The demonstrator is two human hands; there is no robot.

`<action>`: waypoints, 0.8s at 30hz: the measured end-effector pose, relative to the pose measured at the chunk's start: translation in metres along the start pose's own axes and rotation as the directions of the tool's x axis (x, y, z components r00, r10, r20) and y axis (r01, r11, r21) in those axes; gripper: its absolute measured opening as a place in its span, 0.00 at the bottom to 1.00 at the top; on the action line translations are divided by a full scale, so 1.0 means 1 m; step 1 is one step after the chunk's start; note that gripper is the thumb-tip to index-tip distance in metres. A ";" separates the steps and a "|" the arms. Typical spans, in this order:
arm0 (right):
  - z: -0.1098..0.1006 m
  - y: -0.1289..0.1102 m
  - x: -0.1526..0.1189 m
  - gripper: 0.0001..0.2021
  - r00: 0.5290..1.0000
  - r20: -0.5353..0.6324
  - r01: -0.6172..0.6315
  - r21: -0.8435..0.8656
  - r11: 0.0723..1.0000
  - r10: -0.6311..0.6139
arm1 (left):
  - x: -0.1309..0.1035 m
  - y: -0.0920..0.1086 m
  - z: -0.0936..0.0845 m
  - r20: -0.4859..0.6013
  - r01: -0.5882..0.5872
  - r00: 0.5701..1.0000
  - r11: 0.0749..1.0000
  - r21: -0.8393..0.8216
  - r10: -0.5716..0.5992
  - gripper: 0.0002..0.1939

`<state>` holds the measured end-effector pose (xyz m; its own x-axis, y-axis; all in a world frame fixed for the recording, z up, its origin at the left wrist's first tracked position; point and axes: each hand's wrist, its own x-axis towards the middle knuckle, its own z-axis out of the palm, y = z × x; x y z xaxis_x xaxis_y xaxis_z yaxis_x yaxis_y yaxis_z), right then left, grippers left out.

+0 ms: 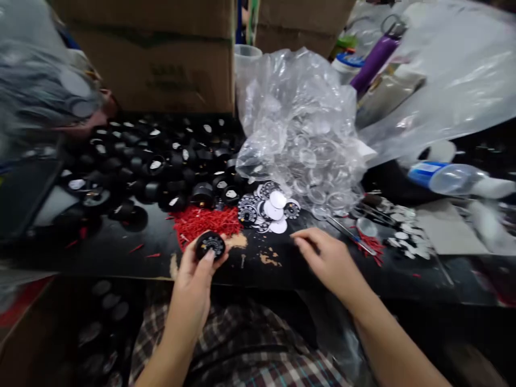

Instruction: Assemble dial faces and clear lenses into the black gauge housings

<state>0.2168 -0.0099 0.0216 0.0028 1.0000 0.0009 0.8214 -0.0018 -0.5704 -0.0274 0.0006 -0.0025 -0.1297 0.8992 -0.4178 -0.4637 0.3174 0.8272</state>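
Note:
My left hand (201,269) is closed around a small black round gauge (210,245), with its dial facing up and my thumb over its lower edge. My right hand (328,258) is just above the black tabletop, thumb and forefinger tips close together. Whether anything tiny is between them I cannot make out. Beyond my hands lies a heap of round dial discs (266,209), some showing printed black faces and others plain white. Red pointers (205,223) are piled behind my left hand.
Many black gauge housings (161,161) cover the table's left and back. Clear round covers (314,161) spill from a plastic bag (298,86). To the right are tweezers (352,236), small white pieces (409,231) and a plastic bottle (455,177). Cardboard boxes (161,59) stand behind.

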 end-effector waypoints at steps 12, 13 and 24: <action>0.072 -0.078 0.067 0.05 0.945 0.255 0.274 -0.280 0.920 -0.204 | 0.008 0.010 -0.004 -0.020 0.062 0.998 0.991 -0.119 -0.065 0.15; 0.073 -0.077 0.068 0.04 0.946 0.252 0.272 -0.277 0.922 -0.203 | 0.010 0.010 -0.004 -0.035 0.061 0.997 0.991 -0.121 -0.065 0.15; 0.068 -0.071 0.063 0.04 0.955 0.241 0.196 -0.087 0.977 -0.170 | -0.001 0.005 -0.019 -0.038 0.013 0.999 0.999 -0.030 -0.014 0.14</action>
<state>0.1199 0.0531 0.0059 -0.2750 0.9562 -0.1004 0.8526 0.1942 -0.4852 -0.0460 -0.0041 -0.0051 -0.1561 0.8826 -0.4435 -0.4915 0.3201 0.8099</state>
